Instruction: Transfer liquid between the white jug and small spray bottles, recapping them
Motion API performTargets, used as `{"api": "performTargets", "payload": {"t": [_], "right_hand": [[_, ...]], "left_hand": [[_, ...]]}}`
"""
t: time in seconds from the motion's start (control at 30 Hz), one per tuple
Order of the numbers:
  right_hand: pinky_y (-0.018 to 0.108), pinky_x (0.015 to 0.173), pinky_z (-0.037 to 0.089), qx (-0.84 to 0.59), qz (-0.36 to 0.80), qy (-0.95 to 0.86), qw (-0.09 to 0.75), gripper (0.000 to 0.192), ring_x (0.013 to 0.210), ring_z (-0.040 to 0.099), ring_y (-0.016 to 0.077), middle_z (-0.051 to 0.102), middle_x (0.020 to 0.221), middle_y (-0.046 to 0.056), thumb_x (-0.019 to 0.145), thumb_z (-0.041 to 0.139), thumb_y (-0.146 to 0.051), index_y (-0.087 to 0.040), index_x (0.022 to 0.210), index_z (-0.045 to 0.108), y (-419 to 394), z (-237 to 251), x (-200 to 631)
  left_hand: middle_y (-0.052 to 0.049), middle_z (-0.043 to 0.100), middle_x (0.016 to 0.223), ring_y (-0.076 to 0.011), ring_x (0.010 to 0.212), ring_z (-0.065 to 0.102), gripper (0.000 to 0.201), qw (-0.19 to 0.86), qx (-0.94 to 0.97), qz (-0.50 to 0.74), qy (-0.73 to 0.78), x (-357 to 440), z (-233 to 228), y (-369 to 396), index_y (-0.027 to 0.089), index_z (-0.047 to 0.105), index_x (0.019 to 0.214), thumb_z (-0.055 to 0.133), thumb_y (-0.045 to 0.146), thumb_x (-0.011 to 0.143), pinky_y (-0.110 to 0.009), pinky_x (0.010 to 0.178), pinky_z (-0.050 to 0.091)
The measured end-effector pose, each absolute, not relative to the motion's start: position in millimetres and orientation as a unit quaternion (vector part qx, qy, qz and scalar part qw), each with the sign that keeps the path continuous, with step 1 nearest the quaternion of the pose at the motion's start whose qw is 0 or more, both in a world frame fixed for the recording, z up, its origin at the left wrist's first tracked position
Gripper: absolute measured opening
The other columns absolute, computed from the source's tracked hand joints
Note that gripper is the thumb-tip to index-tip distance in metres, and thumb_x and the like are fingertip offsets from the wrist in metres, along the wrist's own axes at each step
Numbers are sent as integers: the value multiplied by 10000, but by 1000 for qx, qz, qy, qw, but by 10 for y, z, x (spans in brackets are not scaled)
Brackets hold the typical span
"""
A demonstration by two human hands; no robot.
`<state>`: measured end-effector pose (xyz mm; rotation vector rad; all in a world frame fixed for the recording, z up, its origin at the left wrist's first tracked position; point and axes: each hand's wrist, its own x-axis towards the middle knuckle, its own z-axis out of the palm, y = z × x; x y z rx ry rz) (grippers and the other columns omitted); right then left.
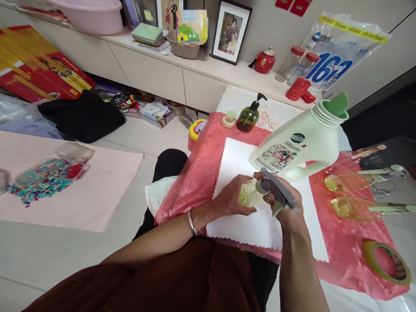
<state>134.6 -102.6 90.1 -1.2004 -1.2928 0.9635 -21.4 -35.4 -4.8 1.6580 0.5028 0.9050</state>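
My left hand (230,200) grips a small clear spray bottle (249,193) filled with pale yellow liquid. My right hand (286,210) is closed on its grey trigger spray head (276,192), at the bottle's neck. Both hands hover over a white cloth (234,164) lying on a pink plastic sheet (344,247). Just behind my hands stands a large white detergent jug (299,145), its green spout at the top.
Two more filled spray bottles (351,183) (354,209) lie to the right. A tape roll (386,262) sits at the sheet's right corner. A green pump bottle (248,118) and a cap (229,119) stand behind. Colourful beads (39,182) lie at left.
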Motion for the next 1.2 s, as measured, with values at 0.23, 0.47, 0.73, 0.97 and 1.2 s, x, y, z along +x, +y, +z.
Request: {"api": "performTargets", "payload": {"t": [0.23,0.47,0.73,0.97,1.2], "right_hand": [[256,865,519,-502,365,-576,532,375,1053,589,163,606,1138,31,816,810,-203,-320,1162,728,-972,899,1352],[343,878,567,-516,411,-508,554,327,1117,613,229,627,1226,55,884,766,-283,-314,1206,716,-1043,870,1322],[311,870,576,-508,441,-487,558,365,1104,623,218,608,1285,71,902,744,-303,-275,1263,695,-1064,823,1356],[397,966,551,-470,468,-518,540,415,1153,597,259,616,1228,109,899,728,-458,-221,1238,699,-964,752,1401],[310,853,556,-470,400,-559,553,314,1123,575,219,590,1204,65,788,839,-285,-264,1084,738,-925,816,1368]], "left_hand": [[-90,589,1277,-351,1214,589,888,572,694,373,228,-222,28,-360,252,487,1302,929,338,536,-518,1061,487],[-97,584,1308,-351,1227,593,931,580,684,383,221,-228,46,-357,253,474,1351,922,353,542,-506,1068,487],[-99,566,1304,-346,1211,593,966,580,689,371,225,-222,-7,-356,252,454,1371,925,397,541,-502,1050,487],[-103,574,1319,-358,1251,575,963,582,690,372,216,-231,17,-350,260,453,1373,928,371,542,-520,1075,471],[-90,591,1319,-340,1208,602,944,577,694,373,218,-231,29,-356,273,473,1362,933,344,541,-491,1041,501]]}}
